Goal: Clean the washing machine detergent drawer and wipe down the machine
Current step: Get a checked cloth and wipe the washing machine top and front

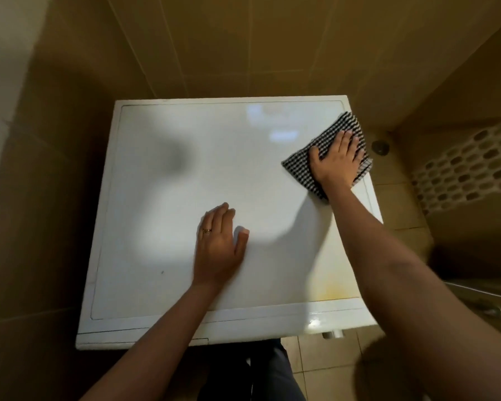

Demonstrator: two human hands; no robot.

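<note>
The white top of the washing machine (168,215) fills the middle of the view, seen from above. A black-and-white checked cloth (301,169) lies folded on its far right corner. My right hand (337,159) presses flat on the cloth with straight, spread fingers. My left hand (219,244) rests palm-down on the bare top near the centre, fingers straight, a ring on one finger. A yellowish stain (331,290) marks the near right corner. The detergent drawer is hidden below the front edge.
Brown tiled walls close in behind and on the left. A white perforated basket (469,172) stands on the right, beside a floor drain (380,146). Tiled floor shows at the right and below the machine's front edge, where my legs stand.
</note>
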